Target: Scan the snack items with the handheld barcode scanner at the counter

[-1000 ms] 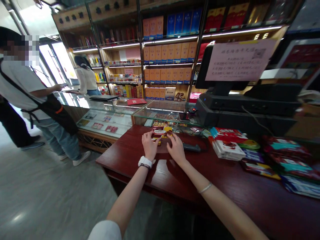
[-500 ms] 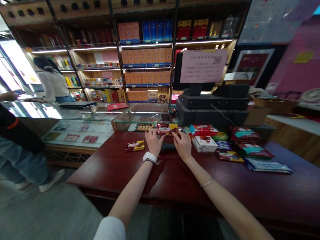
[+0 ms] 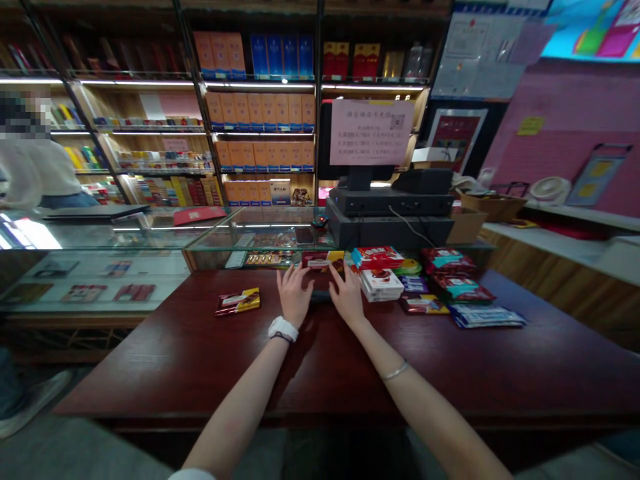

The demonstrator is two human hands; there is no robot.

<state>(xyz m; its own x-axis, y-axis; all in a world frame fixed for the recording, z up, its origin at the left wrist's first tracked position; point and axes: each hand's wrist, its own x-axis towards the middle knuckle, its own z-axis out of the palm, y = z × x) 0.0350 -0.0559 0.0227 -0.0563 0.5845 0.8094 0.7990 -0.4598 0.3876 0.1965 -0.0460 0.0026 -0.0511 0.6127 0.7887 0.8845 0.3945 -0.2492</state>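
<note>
My left hand (image 3: 295,295) is over the back of the dark red wooden counter, fingers spread and reaching forward. Its fingertips are at the lower left edge of a red and yellow chocolate packet (image 3: 320,259), which stands on edge by the glass case. At that packet's lower right is my right hand (image 3: 347,295), fingers apart and index finger stretched out. Whether the fingertips touch the packet I cannot tell. Between the hands lies a dark object (image 3: 321,297), partly hidden. A similar chocolate packet (image 3: 238,302) lies flat to the left.
On the right are stacked white boxes (image 3: 381,285), a red and blue package (image 3: 376,257), brown snack bags (image 3: 463,288) and blue-white packets (image 3: 487,315). Behind stand a glass display case (image 3: 270,230) and a monitor (image 3: 370,133) with a paper sign. Another person (image 3: 30,160) is at far left.
The view has turned right, so the counter and shelves appear further left. The upright chocolate packet remains by the glass case, and my hands are slightly lower against it, fingers spread.
</note>
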